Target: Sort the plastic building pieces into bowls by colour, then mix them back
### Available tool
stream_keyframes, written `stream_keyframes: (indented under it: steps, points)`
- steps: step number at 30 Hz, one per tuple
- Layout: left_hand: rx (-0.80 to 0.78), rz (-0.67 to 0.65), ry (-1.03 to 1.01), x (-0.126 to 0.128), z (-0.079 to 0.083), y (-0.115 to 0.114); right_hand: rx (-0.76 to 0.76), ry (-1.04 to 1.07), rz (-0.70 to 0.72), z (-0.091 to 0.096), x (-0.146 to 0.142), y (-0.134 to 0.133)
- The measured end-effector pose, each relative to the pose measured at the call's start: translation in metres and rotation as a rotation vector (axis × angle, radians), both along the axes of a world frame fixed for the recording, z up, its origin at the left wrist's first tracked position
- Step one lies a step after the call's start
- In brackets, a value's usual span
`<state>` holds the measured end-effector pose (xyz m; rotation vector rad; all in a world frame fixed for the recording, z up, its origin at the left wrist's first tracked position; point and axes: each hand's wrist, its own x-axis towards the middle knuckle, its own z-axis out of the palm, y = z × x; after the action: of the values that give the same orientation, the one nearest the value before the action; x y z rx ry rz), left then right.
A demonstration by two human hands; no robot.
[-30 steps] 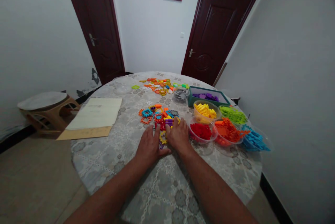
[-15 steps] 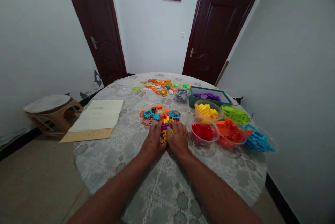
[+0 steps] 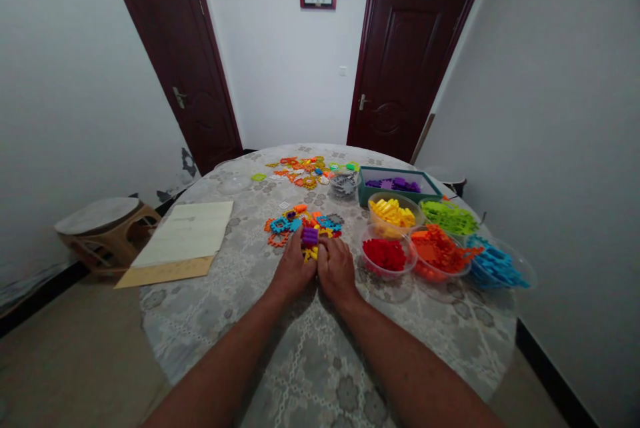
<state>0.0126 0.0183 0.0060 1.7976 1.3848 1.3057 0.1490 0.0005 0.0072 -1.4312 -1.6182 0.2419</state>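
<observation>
My left hand (image 3: 293,268) and my right hand (image 3: 336,267) rest side by side on the round table (image 3: 310,361), fingers curled together around a small cluster of plastic pieces (image 3: 310,241), purple on top and yellow below. Just beyond my fingers lies a loose pile of mixed coloured pieces (image 3: 300,221). What each hand grips singly is hidden between the fingers.
To the right stand bowls of red (image 3: 387,253), yellow (image 3: 393,211), orange (image 3: 440,251), green (image 3: 450,218) and blue pieces (image 3: 495,268), and a teal box (image 3: 395,181). A second pile (image 3: 305,171) lies farther back. Paper sheets (image 3: 183,238) lie left; a stool (image 3: 103,225) stands beside the table.
My hands have drawn closer together and closed on the cluster. A purple piece now shows on top of the yellow one between my fingers. The view tilted slightly.
</observation>
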Motion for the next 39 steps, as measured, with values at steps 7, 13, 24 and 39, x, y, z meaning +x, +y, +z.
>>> stream_keyframes:
  steps: [7,13,24,39]
  points:
    - [-0.178,0.094,-0.447,0.019,0.029,0.016,0.035,0.169,0.075,0.003,0.000,0.000]
    - [-0.268,0.241,-0.535,0.039,0.041,0.021,0.062,0.222,0.106,0.004,-0.001,0.000]
    - [-0.376,0.036,-0.842,0.026,0.025,0.024,0.132,0.110,0.186,0.014,-0.005,-0.001]
    - [-0.379,-0.076,-1.079,0.030,0.021,0.024,0.103,0.043,0.239,0.017,-0.003,0.005]
